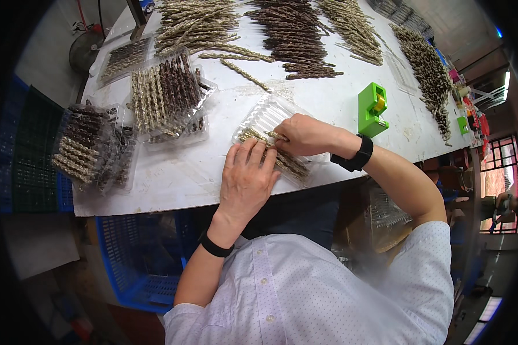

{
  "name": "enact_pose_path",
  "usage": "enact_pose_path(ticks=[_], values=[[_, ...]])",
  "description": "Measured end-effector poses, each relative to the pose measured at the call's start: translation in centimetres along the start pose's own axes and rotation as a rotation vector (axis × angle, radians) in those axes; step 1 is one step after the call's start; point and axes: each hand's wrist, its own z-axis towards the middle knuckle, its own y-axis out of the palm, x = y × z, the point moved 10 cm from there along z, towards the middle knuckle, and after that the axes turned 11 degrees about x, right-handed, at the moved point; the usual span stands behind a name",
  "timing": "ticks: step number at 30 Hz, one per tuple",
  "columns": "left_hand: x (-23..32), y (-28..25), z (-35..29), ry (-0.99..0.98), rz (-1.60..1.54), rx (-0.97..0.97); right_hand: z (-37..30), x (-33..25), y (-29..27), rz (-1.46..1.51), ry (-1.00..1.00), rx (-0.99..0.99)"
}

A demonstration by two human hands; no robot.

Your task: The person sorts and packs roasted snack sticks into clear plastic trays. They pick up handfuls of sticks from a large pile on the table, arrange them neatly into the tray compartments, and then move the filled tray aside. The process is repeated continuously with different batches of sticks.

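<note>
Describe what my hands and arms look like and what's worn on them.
Both the left hand and right hand are ungloved. The left wrist has a black band; the right, a wider black band. Pale, small-dotted short sleeves cover the upper arms.

the left hand (245, 178) partly hides twisted sticks (293, 165) in the clear tray (266, 117).
</note>
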Motion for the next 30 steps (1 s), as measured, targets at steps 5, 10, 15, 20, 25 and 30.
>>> enact_pose_path(ticks=[5, 10, 15, 20, 25, 30], values=[[0.1, -0.1, 0.0, 0.001, 0.002, 0.002, 0.2, -0.8, -3.1, 0.067, 0.041, 0.057], [-0.1, 0.0, 0.0, -0.009, 0.0, -0.005, 0.9, -2.0, -6.1, 0.17, 0.089, 0.218], [0.0, -0.2, 0.1, -0.01, -0.01, 0.003, 0.6, -1.6, -4.3, 0.132, 0.057, 0.191], [-0.1, -0.1, 0.0, -0.01, -0.018, 0.003, 0.3, -1.3, -2.3, 0.052, 0.078, 0.08], [0.0, -0.1, 0.0, -0.009, -0.023, 0.001, 0.0, -0.6, -1.6, -0.049, 0.055, 0.064], [0.0, -0.2, 0.0, -0.009, -0.017, 0.003, 0.2, -0.9, -1.6, -0.038, -0.042, 0.142]])
